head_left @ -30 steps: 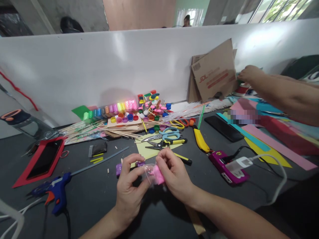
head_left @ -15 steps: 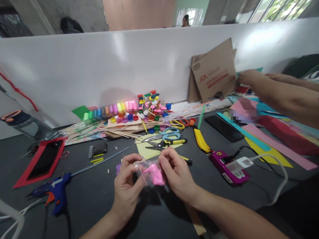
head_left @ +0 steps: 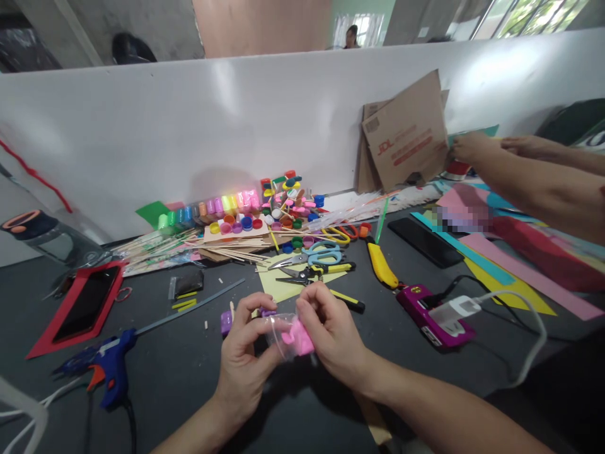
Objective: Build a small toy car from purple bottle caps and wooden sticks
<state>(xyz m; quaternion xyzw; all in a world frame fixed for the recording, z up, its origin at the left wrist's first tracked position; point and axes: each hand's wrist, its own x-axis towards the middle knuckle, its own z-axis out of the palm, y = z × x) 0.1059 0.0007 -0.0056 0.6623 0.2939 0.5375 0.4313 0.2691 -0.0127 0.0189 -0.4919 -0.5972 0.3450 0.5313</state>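
Observation:
Between my two hands is a small clear plastic bag (head_left: 283, 334) with a soft-looking pink lump, like modelling clay (head_left: 299, 338), inside. My left hand (head_left: 248, 353) has its fingers at the bag's mouth, the index finger partly inside it and the thumb below. My right hand (head_left: 333, 334) pinches the bag's other end, by the pink lump. Just beyond my left fingers sits a purple piece (head_left: 227, 322) with a pale stick beside it, partly hidden. Past my hands lie blue-handled scissors (head_left: 324, 253) and yellow-handled pliers (head_left: 331, 270) on yellow paper (head_left: 278, 280).
A blue glue gun (head_left: 113, 366) and a phone on red paper (head_left: 87, 302) are at left. Right are a yellow cutter (head_left: 381, 266), a black phone (head_left: 425, 243) and a purple power strip (head_left: 432, 318). Paint pots (head_left: 236, 226) stand behind; another person's arms (head_left: 534, 170) reach in at right.
My left index finger has pushed into the bag's mouth, which has opened wider. The bag has tilted, and my right hand covers more of the pink lump.

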